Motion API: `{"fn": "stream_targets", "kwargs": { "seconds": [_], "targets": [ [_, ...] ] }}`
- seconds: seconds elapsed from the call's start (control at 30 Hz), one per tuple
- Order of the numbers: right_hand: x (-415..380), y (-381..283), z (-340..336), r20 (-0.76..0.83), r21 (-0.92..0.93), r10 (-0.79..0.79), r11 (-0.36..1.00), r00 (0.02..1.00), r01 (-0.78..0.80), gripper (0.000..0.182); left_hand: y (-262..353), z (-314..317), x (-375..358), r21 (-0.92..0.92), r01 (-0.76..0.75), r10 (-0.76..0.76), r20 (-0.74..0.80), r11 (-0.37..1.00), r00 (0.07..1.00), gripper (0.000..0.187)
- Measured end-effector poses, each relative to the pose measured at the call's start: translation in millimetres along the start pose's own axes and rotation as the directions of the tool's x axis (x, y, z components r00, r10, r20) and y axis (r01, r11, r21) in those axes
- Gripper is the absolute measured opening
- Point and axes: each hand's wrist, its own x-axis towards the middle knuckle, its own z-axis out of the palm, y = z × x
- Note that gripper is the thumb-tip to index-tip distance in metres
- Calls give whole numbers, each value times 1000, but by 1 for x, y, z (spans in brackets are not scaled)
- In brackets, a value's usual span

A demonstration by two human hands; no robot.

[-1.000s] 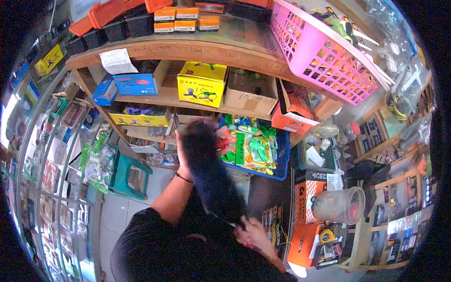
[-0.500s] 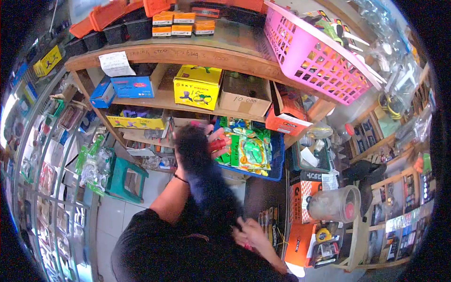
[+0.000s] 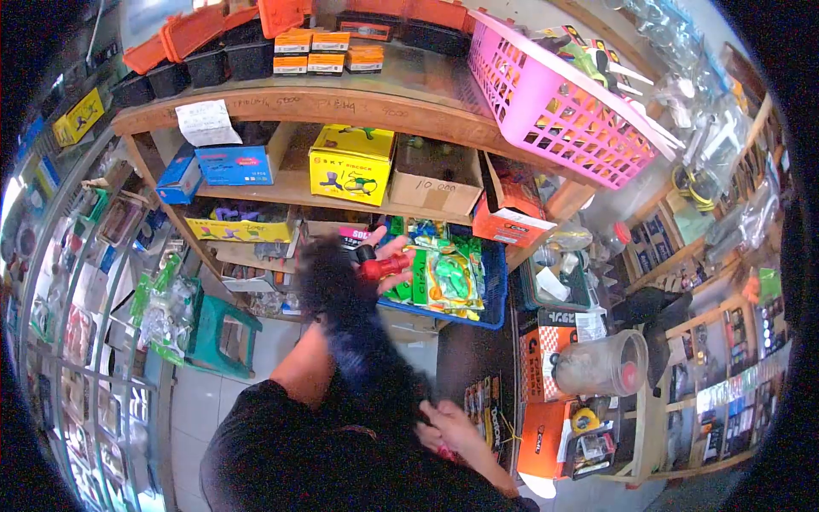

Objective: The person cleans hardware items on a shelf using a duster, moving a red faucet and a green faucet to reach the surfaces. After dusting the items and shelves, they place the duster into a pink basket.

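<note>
My left hand [image 3: 392, 246] is stretched forward before the lower shelf with a small red and black object [image 3: 375, 266] in it. Its kind I cannot make out. A dark, fuzzy duster [image 3: 341, 299], blurred, lies across my left hand and wrist and hides part of them. It slants down toward my right hand [image 3: 452, 425], which is closed at its lower end near my body. Just beyond my left fingers is a blue basket [image 3: 502, 299] with green and yellow packets [image 3: 448, 277].
A wooden shelf [image 3: 281, 101] bears a pink basket [image 3: 546, 128], small orange boxes [image 3: 328, 51] and black bins. Below stand a yellow box [image 3: 350, 166] and a cardboard box [image 3: 435, 183]. A green stool [image 3: 217, 337] is at left, a clear plastic tub [image 3: 606, 363] at right.
The duster has shifted slightly down and left at my left hand, so more of the red and black object shows. My right hand keeps nearly the same place.
</note>
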Motion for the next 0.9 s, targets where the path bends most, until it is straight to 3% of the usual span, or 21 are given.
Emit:
{"fn": "stream_targets", "kwargs": {
  "seconds": [0.07, 0.1, 0.13, 0.17, 0.2, 0.23, 0.27, 0.3, 0.4, 0.43, 0.47, 0.53, 0.57, 0.63, 0.67, 0.7, 0.73, 0.8, 0.83, 0.9],
  "targets": [
    [-2, -4, 3, -11, 72, -26, 997, 1000, 27, 32, 4, 14, -6, -254, -9, 21, 44, 967, 999, 83],
    [-3, -8, 4, -20, 139, -53, 989, 998, 55, 31, 6, -11, -7, -226, 95, -101, -15, 969, 995, 82],
    [-4, -10, 5, -31, 208, -79, 975, 996, 84, 31, 2, -18, -3, -231, 96, -102, -14, 968, 995, 82],
    [0, -4, 4, 68, 149, -49, 988, 997, 38, 32, -3, -24, -1, -108, 19, -9, 100, 994, 995, 87],
    [-3, -3, 7, 63, 155, -49, 987, 997, 38, 32, -5, -20, 0, 8, -72, 68, 224, 997, 972, 92],
    [-7, -5, 12, -22, 96, -28, 995, 999, 30, 34, -8, -9, -1, 66, -37, 41, -59, 997, 997, 94],
    [-9, -7, 16, -108, 35, -10, 999, 994, 14, 36, -6, -12, -3, 64, -34, 38, -62, 997, 997, 94],
    [-11, -11, 10, -109, 125, -77, 988, 991, 90, 36, -2, -16, -7, -17, 3, -4, -88, 1000, 996, 94],
    [-12, -12, 8, -93, 228, -92, 967, 991, 111, 37, -3, -16, -11, -169, 1, -12, -64, 986, 998, 93],
    [-7, -2, 3, -15, 102, -33, 994, 999, 35, 37, -6, -6, -10, -132, -11, 17, 45, 991, 999, 94],
    [-8, -1, 3, -18, 103, -34, 994, 999, 36, 37, -7, 1, -9, -95, -25, 39, 155, 995, 987, 96],
    [-9, -1, 6, -13, 37, -49, 998, 999, 50, 34, -3, -8, -4, -48, 30, -26, 87, 998, 996, 95],
    [-10, -5, 2, -5, 130, -120, 984, 993, 119, 33, -3, -12, -5, -139, 21, -16, 37, 990, 999, 93],
    [-12, -9, 7, -62, 161, -91, 982, 994, 100, 33, -4, -15, -7, -234, -5, 2, -16, 972, 1000, 92],
    [-12, -9, 10, -119, 201, -66, 976, 991, 89, 33, -7, -17, -6, -151, -15, 19, 26, 988, 999, 91],
    [-11, -1, 12, -4, 147, -116, 982, 993, 115, 34, -9, -18, -4, -65, -22, 27, 69, 998, 997, 90],
    [-12, -1, 12, -5, 149, -120, 982, 993, 120, 34, -12, -17, -3, 23, -31, 28, 115, 999, 993, 88],
    [-16, -2, 17, -137, 85, -89, 991, 987, 101, 35, -9, -19, -3, 32, -8, 8, 13, 999, 1000, 80],
    [-16, -1, 3, -135, 122, -112, 984, 984, 129, 34, -5, -34, 0, -275, 136, -28, 365, 952, 930, 76],
    [-16, -2, 6, -155, 142, -94, 983, 984, 116, 33, -13, -33, -6, -512, 126, 77, 358, 850, 931, 75]
  ]
}}
